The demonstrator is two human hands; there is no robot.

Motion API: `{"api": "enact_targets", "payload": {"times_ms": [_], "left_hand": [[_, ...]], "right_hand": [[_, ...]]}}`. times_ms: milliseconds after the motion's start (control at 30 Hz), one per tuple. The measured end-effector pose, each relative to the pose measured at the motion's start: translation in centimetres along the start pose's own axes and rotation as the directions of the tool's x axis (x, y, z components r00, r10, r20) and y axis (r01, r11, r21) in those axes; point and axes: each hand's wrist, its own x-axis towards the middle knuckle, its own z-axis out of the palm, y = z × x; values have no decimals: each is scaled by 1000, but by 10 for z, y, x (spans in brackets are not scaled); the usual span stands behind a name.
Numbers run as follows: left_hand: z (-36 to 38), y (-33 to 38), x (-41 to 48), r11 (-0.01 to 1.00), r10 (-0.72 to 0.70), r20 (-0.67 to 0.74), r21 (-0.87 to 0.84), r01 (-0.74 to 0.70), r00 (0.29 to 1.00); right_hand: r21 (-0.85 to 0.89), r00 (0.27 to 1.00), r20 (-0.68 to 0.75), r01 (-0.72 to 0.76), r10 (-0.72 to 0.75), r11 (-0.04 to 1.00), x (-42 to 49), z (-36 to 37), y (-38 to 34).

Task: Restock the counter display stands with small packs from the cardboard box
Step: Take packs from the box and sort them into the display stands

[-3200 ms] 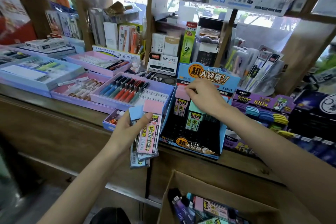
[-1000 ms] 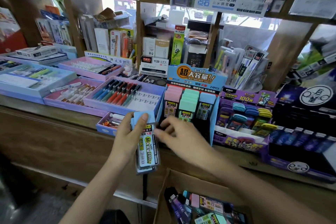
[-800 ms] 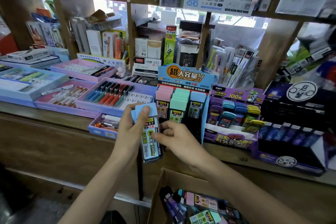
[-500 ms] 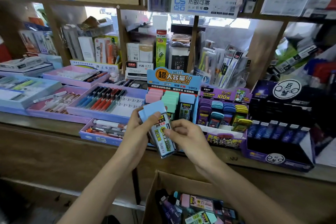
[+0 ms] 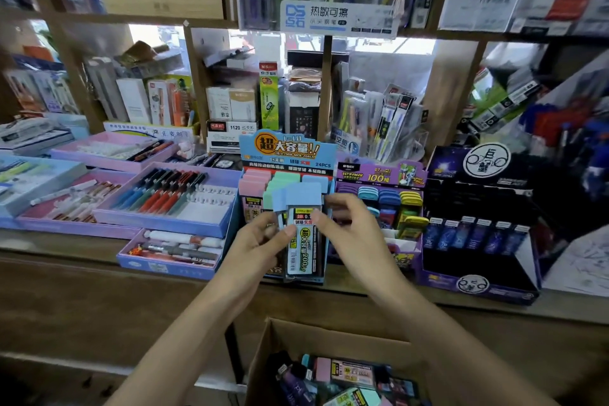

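Through the head camera, the left hand (image 5: 260,242) gripped a stack of packs (image 5: 280,204). These were thin, flat, rectangular cases of clear glossy plastic with matt pale-blue caps, held upright and slightly fanned. Its thumb lay across the printed label of the front pack (image 5: 301,250). The right hand (image 5: 351,231) had its fingers curled, and its fingertips (image 5: 317,216) pinched the upper right edge of that front pack, just below the square cap.

The stack was in the air directly in front of the blue display stand (image 5: 286,150), a glossy printed card stand with an arched header, set on the wooden counter (image 5: 82,277). Inside it, upright packs showed rows of pink, mint-green and blue caps.

Just right of it stood a purple display stand (image 5: 379,175) of card, with rounded, coloured cases in tiers. Beyond that was a black stand (image 5: 478,260) with a row of dark blue packs. Left of the blue stand lay a shallow lilac tray (image 5: 171,201) holding pens in a slanting row.

Below the counter edge, the cardboard box (image 5: 333,338), plain brown and open-topped, held loose packs (image 5: 349,372) lying in a jumble.
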Motion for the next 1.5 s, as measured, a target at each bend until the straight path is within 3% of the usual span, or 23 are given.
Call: {"api": "enact_targets", "payload": {"times_ms": [100, 167, 267, 367, 433, 567, 733, 867, 1167, 1500], "left_hand": [[-2, 4, 5, 999, -1, -10, 38, 1, 1000], [-6, 7, 9, 999, 22, -15, 38, -21, 1000], [-15, 9, 15, 1000, 25, -102, 5, -25, 994], [-33, 7, 17, 999, -18, -220, 26, 24, 975], [-43, 3, 15, 996, -36, -250, 74, 56, 968], [-54, -5, 8, 992, -14, -264, 120, 48, 964], [-59, -7, 3, 989, 8, -232, 145, 26, 973], [-62, -6, -1, 991, 30, -230, 134, 1, 973], [-66, -10, -2, 991, 19, -212, 130, 9, 977], [-66, -4, -2, 983, 10, -218, 182, 31, 976]], "right_hand": [[-86, 994, 87, 77, -70, 993, 22, -8, -19], [-132, 986, 163, 62, -40, 989, 35, -11, -29], [42, 978, 209, -15, 5, 999, 53, -20, -37], [144, 994, 100, 20, -35, 989, 72, -39, -45], [89, 997, 19, 74, -76, 993, 82, -45, -46], [-185, 986, -73, 138, -153, 973, 88, -31, -30], [-393, 979, 17, 194, -204, 899, 93, -16, -11], [-518, 982, 100, 187, -158, 835, 97, -10, -4], [-442, 990, 85, 137, -111, 886, 100, -8, 9], [-474, 980, 155, 184, -124, 861, 103, -17, 4]]}}
